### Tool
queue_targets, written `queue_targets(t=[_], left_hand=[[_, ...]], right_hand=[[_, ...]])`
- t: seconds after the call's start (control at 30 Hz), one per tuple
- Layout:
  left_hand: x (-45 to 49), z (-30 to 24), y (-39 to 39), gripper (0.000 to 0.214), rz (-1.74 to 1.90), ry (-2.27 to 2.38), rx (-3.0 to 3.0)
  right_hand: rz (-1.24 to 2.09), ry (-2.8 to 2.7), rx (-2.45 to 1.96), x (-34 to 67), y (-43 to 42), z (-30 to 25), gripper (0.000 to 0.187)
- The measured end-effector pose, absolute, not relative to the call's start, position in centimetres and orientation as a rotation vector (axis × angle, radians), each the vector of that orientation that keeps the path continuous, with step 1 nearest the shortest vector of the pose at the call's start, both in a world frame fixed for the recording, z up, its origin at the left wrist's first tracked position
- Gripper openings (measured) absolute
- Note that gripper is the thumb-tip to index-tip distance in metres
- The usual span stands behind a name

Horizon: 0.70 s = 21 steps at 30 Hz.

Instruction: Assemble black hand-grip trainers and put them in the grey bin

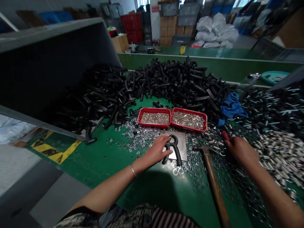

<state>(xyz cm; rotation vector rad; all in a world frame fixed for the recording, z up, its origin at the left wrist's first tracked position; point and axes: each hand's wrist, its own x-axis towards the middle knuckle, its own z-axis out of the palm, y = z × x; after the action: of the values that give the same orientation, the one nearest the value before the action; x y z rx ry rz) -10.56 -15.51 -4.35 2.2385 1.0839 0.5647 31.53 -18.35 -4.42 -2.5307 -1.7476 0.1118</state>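
My left hand (158, 150) rests on a grey metal plate (181, 141), fingers curled on a black curved handle part (175, 148) that lies across the plate. My right hand (238, 148) reaches into the scattered metal rings (197, 164) at the right, fingers bent down, with a red-tipped object (225, 135) at its fingertips; what it grips is hidden. A wooden-handled hammer (213, 180) lies on the green table (99, 158) between my hands, head toward the plate.
Two red trays (172, 119) of small metal pieces stand behind the plate. A large heap of black curved parts (147, 85) fills the back. Metal sleeves (275, 148) pile at the right beside a blue cloth (231, 106). A grey bin wall (47, 63) stands left.
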Motion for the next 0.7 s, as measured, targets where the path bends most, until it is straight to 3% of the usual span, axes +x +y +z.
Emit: queue_targets(t=[0.2,0.27,0.43,0.7], left_hand=[[-10.7,-4.0,-15.4,0.056,0.586,1.153,2.235],[-10.8,-3.8,-15.3,0.050,0.564,1.174,2.229],[-10.8,-3.4,-14.7,0.043,0.474,1.153,2.214],[-10.8,-3.6,-14.2,0.042,0.438,1.150,2.210]], right_hand=[[0.030,-1.646,-2.301,31.5,-19.2,-0.2,0.027],[0.213,-1.517,-2.154,29.2,-19.0,1.3,0.026],[1.078,-1.113,-1.541,17.1,-17.9,1.1,0.034],[1.172,-1.147,-1.369,8.9,-16.6,-3.1,0.031]])
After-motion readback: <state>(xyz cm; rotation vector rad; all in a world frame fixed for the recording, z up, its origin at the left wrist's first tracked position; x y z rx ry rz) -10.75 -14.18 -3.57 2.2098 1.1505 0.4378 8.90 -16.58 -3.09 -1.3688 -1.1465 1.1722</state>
